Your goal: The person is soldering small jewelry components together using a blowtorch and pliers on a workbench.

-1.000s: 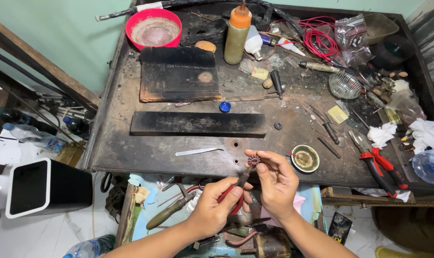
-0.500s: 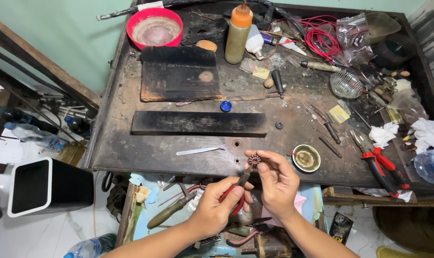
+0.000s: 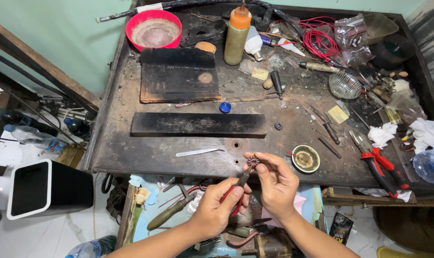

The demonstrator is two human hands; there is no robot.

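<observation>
My left hand [image 3: 219, 210] grips small red-handled pliers [image 3: 237, 187], whose tip reaches up to a small dark flower-shaped metal piece [image 3: 253, 161]. That piece is pinched between the thumb and fingertips of my right hand [image 3: 274, 184]. Both hands hover just in front of the near edge of the dark metal workbench [image 3: 131, 153]. A second small dark toothed piece [image 3: 277, 126] lies on the bench farther back.
On the bench lie a flat steel strip [image 3: 198, 152], a long black block [image 3: 198, 124], a charred board [image 3: 179, 76], a small round dish [image 3: 306, 158], red-handled cutters [image 3: 379, 165], a red bowl [image 3: 154, 29] and an orange bottle [image 3: 237, 33]. A black-and-white bin [image 3: 45, 193] stands on the floor at left.
Both hands have shifted slightly while working the small piece; the plier tip now meets the piece held in my right fingertips. Nothing on the bench has moved.
</observation>
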